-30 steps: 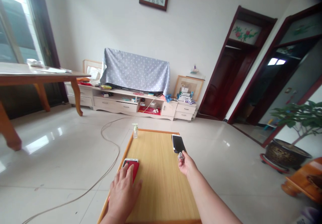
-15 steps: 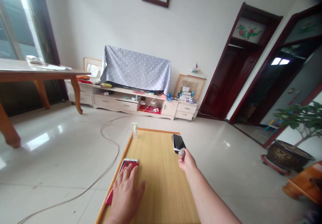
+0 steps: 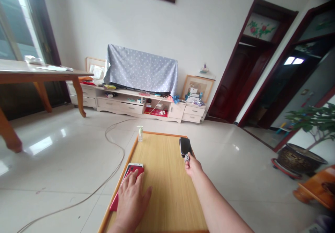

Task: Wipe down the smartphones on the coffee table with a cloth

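My left hand lies palm down with its fingers apart on a red phone or phone case. A white phone shows from under the far edge of the red one. At the right, my right hand is closed on a small crumpled grey cloth. That hand is at the near corner of a dark-screened phone at the table's right edge; whether the fingers touch the phone is hard to tell. Both hands are over the yellow wooden table.
A small pump bottle with a green top stands at the table's far left corner. Along the floor on the left runs a cable. A low cabinet, a larger table and a potted plant are farther off.
My right hand, with the grey cloth, has shifted slightly left along the phone's near end. My left hand keeps its place on the red phone. The camera view has shifted slightly.
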